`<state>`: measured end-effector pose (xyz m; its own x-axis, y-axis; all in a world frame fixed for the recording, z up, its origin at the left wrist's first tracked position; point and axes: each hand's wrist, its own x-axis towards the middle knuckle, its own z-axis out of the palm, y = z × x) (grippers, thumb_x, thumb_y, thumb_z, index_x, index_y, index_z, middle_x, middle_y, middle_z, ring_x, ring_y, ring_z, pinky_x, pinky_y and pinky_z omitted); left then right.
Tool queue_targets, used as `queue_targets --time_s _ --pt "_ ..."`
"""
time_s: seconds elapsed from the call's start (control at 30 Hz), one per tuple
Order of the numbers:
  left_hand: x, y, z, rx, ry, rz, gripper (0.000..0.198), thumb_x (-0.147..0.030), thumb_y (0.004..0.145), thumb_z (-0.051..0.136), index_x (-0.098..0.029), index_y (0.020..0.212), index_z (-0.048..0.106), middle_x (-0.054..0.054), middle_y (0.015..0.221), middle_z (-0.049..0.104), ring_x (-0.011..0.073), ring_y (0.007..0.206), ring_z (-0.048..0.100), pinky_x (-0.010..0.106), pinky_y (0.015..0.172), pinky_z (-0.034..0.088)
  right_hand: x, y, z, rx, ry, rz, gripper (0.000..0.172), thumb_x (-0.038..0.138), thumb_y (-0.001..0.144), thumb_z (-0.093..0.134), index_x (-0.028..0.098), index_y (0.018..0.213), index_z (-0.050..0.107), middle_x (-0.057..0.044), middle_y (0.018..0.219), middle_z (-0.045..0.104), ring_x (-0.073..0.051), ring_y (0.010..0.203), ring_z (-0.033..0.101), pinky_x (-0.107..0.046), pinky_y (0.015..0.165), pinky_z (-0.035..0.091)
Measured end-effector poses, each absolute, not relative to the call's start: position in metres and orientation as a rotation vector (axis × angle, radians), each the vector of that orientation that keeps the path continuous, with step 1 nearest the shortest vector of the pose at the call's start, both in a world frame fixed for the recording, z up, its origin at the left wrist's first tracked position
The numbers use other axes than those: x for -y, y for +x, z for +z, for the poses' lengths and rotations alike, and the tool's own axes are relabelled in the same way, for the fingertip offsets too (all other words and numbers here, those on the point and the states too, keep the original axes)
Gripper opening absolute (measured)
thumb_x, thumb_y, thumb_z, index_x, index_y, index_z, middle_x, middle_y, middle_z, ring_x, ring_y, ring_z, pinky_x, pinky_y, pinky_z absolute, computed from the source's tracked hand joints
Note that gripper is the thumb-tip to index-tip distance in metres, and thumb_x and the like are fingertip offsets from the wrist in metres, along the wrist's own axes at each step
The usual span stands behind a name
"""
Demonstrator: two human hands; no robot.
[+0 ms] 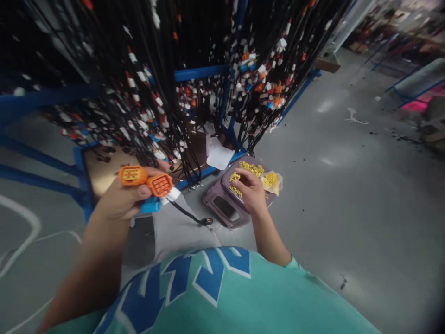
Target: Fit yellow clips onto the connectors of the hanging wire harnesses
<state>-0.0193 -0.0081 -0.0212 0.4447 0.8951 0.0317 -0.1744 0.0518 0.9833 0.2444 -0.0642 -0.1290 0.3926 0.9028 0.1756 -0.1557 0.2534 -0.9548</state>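
Note:
My left hand is closed round a bundle of wire connectors: two orange connectors stick out above the fingers, with a blue and a white one just below. A black wire hangs from them toward the floor. My right hand reaches down onto a purple stool whose top is strewn with several small yellow clips. Its fingers curl over the clips; whether they grip one is hidden. A clear bag of more yellow clips lies at the stool's right edge.
Blue metal racks stand ahead, hung with many black wire harnesses ending in white, orange and blue connectors. White paper sheets lie on the rack's brown base. Grey concrete floor spreads to the right, with scattered debris and distant shelving.

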Motion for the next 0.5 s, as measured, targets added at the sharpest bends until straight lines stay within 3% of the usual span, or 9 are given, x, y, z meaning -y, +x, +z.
queue_targets --time_s 0.17,0.5 --pt "0.013 -0.016 -0.016 -0.649 1.154 0.965 0.037 -0.038 0.043 0.088 -0.017 0.071 0.075 0.004 0.083 0.071 0.0101 0.056 0.06 0.02 0.049 0.049 0.061 0.204 -0.085 0.989 -0.908 1.003 0.029 0.028 0.065 0.077 0.028 0.092 0.069 0.003 0.079 0.062 -0.011 0.067 0.057 -0.026 0.066 0.048" --pt "0.019 -0.018 -0.019 -0.66 1.067 1.008 0.04 -0.037 0.039 0.09 -0.016 0.068 0.072 0.002 0.078 0.069 0.0108 0.061 0.061 0.022 0.057 0.049 0.069 0.157 -0.045 1.077 -0.792 1.059 0.031 0.027 0.061 0.078 0.024 0.083 0.058 0.006 0.072 0.056 -0.008 0.062 0.052 -0.022 0.059 0.044"
